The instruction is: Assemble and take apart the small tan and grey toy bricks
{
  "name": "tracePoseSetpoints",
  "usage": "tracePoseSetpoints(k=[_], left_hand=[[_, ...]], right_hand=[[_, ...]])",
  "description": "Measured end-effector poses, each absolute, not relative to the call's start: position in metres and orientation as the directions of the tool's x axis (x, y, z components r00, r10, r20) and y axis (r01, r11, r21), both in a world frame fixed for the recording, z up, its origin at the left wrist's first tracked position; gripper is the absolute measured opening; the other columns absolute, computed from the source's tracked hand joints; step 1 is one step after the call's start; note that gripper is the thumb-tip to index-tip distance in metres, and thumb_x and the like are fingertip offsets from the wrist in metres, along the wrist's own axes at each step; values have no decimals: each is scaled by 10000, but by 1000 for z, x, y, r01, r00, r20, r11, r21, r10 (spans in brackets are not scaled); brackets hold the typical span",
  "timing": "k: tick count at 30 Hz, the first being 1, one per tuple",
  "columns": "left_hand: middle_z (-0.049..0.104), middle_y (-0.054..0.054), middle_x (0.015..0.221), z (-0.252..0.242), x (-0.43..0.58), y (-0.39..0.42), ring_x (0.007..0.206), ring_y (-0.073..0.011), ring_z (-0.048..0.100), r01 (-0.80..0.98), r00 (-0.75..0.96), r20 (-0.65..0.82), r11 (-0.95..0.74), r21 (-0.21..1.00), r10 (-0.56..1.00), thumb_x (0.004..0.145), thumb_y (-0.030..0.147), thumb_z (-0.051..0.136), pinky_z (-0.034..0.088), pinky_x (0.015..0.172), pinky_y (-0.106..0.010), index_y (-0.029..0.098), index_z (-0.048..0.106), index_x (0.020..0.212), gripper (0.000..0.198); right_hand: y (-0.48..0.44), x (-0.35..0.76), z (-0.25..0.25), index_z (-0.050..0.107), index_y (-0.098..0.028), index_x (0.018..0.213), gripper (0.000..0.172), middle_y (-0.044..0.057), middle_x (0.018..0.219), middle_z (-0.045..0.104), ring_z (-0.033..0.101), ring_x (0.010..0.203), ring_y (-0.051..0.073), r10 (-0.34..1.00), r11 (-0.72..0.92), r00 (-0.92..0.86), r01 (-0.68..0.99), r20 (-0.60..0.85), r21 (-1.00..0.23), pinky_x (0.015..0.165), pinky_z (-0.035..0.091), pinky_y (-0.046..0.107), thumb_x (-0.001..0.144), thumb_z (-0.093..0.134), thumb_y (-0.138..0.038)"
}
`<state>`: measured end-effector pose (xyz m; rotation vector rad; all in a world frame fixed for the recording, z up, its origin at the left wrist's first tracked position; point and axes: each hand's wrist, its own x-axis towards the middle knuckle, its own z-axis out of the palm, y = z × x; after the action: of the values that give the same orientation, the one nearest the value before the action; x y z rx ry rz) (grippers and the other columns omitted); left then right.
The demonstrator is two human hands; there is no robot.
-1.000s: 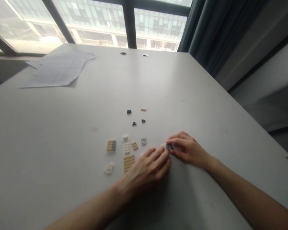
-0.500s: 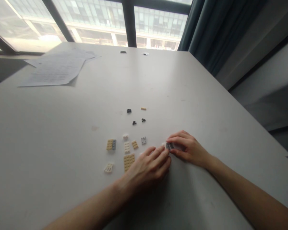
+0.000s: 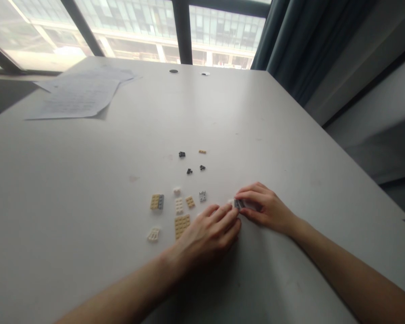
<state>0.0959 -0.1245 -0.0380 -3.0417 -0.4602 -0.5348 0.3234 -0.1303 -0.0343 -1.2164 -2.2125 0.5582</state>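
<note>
Between the fingertips of both hands, on the tabletop, is a small grey and white brick piece (image 3: 236,204). My right hand (image 3: 265,207) pinches it from the right, thumb below and fingers above. From the left, the fingers of my left hand (image 3: 216,229) close on its white end, and the thumb is hidden. Just left of that hand lies a tan plate (image 3: 182,226), partly covered by the wrist. Around it are a white studded plate (image 3: 178,205), a smaller tan plate (image 3: 190,201), a light grey piece (image 3: 202,196) and a small white piece (image 3: 177,191).
A tan and grey joined brick (image 3: 157,202) and a white slatted piece (image 3: 153,234) lie further left. Several small dark pieces (image 3: 189,171) and a thin tan strip (image 3: 202,151) are beyond. Paper sheets (image 3: 77,96) cover the far left of the white table (image 3: 256,279).
Both hands keep nearly the same pose around the grey and white piece. The whole view has shifted very slightly; the loose pieces keep their places.
</note>
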Motion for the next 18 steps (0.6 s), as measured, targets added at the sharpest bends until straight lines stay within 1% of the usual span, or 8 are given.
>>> tracePoseSetpoints(k=[18], left_hand=[[608,-146,1173,-38,96,-124,1142,-254,543,295,896,339,-955,30,288,934,185,454,473,884,-381,123,591,1086,214]], right_hand=[[-131,323,-33,640,-218,1082,222,76,1062,669,586,989,225,859,505,-435,637,270,-582,899,470,384,864,631,-263]])
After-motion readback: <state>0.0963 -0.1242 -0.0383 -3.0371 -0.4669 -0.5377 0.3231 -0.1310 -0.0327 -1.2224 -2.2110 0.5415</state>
